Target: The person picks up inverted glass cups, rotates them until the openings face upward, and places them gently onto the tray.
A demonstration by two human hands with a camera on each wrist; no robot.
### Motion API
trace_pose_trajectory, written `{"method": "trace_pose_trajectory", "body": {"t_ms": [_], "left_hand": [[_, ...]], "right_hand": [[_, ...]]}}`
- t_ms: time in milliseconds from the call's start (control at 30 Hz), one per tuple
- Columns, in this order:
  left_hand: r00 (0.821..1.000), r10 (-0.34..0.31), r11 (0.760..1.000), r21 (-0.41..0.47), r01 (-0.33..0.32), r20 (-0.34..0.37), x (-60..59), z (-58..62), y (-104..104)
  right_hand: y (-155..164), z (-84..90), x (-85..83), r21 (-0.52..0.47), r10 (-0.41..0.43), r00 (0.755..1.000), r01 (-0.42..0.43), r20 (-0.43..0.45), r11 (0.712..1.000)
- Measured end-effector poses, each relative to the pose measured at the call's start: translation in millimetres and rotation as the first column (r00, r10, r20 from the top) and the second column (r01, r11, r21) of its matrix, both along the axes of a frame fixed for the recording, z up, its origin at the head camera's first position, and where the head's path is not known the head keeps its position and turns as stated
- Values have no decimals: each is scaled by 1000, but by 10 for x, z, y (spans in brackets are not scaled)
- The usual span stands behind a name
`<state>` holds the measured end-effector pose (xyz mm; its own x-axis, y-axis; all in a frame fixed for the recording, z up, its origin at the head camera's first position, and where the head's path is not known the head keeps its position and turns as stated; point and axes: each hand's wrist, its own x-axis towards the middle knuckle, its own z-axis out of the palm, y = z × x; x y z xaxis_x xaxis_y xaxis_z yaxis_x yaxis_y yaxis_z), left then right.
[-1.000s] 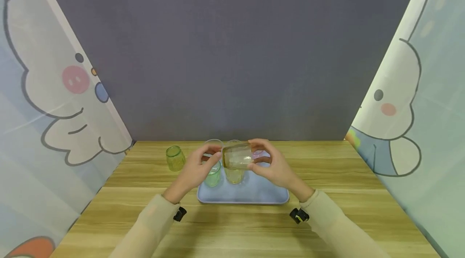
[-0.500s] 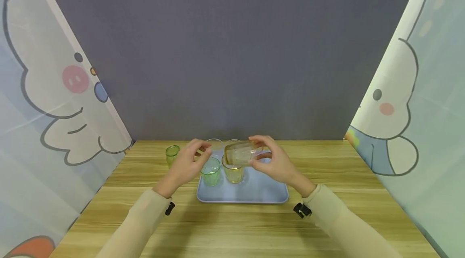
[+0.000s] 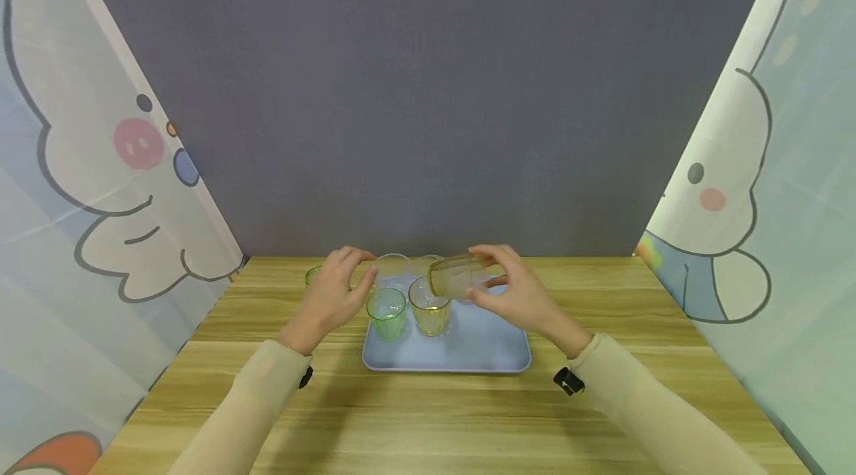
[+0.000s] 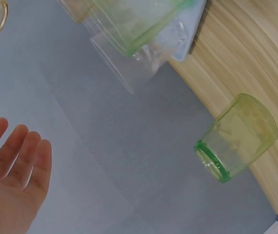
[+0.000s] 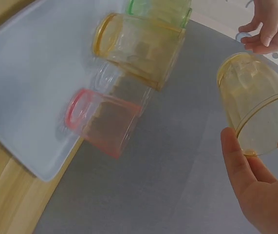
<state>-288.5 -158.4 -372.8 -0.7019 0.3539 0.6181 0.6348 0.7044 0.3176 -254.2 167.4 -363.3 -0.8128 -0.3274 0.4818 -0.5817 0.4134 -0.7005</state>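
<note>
My right hand (image 3: 513,292) grips an amber plastic cup (image 3: 458,276) lying on its side in the air above the back of the blue tray (image 3: 468,356). The right wrist view shows the same cup (image 5: 255,102) pinched at its rim. On the tray stand a green cup (image 3: 386,311), a yellow cup (image 3: 429,314), a clear cup (image 3: 392,267) and a pink cup (image 5: 102,122). My left hand (image 3: 333,291) hovers open left of the tray, fingers straight (image 4: 17,161), holding nothing. Beyond it a light green cup (image 4: 236,139) stands on the table, mostly hidden in the head view.
The wooden table (image 3: 428,423) is walled by a grey backdrop (image 3: 428,103) behind and cartoon curtains (image 3: 87,163) on both sides. The tray's front right part holds no cups.
My left hand let go of the amber cup and drew away to the left. The right hand carried the cup a little to the right and farther back.
</note>
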Motion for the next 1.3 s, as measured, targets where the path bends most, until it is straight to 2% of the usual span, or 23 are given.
{"method": "trace_pose_trajectory", "body": {"t_ms": [267,533,667,967,1300], "left_hand": [[999,42,999,-29,-42,-5,-51,-41,-55],[997,54,999,-5,-54,-50,-106,-75,-104],[995,54,998,-25,-56,-82,-138,-106,-142],[990,93,992,-74,-101,-103,-185,-161,-241],[984,117,985,-107,-132,-132,-265,-183,-280]], "right_hand": [[52,2,12,97,-58,998,57,4,994],[93,-20,16,158,-100,995,98,3,982],[113,-38,4,176,-126,992,124,4,977],[134,-78,-28,235,-191,981,181,22,955],[116,-102,-83,322,-223,974,222,-32,920]]}}
